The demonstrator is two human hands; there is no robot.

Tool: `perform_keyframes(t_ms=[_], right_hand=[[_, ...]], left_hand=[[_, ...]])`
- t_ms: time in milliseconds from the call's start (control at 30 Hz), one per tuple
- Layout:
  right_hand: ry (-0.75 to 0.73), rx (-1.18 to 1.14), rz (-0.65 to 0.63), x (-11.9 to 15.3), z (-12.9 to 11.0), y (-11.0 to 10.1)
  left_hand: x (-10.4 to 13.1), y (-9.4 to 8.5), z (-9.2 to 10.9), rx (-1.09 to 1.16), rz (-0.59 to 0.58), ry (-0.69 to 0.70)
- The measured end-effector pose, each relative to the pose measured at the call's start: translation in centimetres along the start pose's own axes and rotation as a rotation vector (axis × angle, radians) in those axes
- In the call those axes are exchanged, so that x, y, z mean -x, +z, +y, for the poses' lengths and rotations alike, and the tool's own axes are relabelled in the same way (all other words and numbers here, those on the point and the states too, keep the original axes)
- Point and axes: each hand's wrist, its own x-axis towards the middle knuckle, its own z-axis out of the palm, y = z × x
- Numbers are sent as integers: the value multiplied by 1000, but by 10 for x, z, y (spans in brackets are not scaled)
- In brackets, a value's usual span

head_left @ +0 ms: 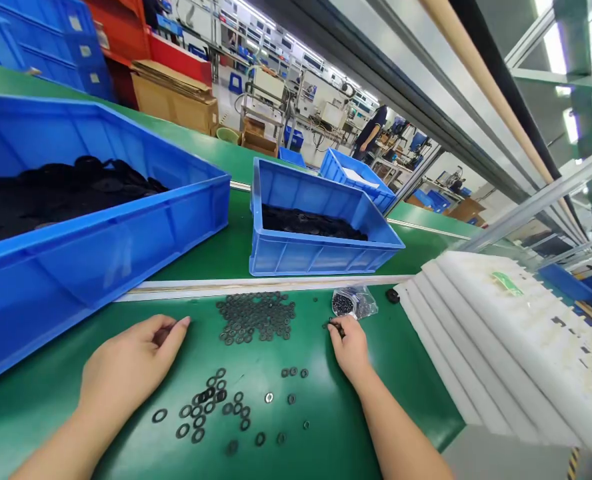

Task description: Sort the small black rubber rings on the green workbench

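Observation:
My left hand point(129, 360) rests on the green tabletop, fingers curled in towards the thumb; whatever they hold, if anything, is hidden. To its right lies a dense patch of small black rings point(256, 317), flat and close together. Nearer to me, larger black rings point(197, 412) are scattered, some overlapping. My right hand point(351, 347) is closed in a pinch over a few small black parts point(341, 329), which its fingers partly cover. Just beyond that hand, an open clear plastic bag point(365, 302) holds many tiny dark pieces point(343, 305).
A large blue bin point(191, 217) with black parts stands at left, and a smaller blue bin point(321, 257) in the middle. White foam sheets point(456, 333) are stacked at right, beside a black round piece point(393, 295). A white strip point(171, 290) borders the work surface. A person point(373, 132) stands far behind.

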Motion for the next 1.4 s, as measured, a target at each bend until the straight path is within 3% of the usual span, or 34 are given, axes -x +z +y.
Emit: perform_keyframes(t_ms=[367,767,967,1067,1233,1400], right_hand=[[-33,15,32,-1,-3,3],[-22,8,35,-1,-1,2],[-7,-115,151,0,-4,-3],[15,-163,189,18,-18,-16],[113,-196,142,93,-48,-35],[125,-204,-25,143,-69,-42]], left_hand=[[-15,4,-4,72,32,40],[-13,0,0,89,44,67],[-14,4,-1,103,95,64],[-14,8,-4,111,111,76],[-6,12,-9,84,165,142],[-6,16,-6,118,176,181]])
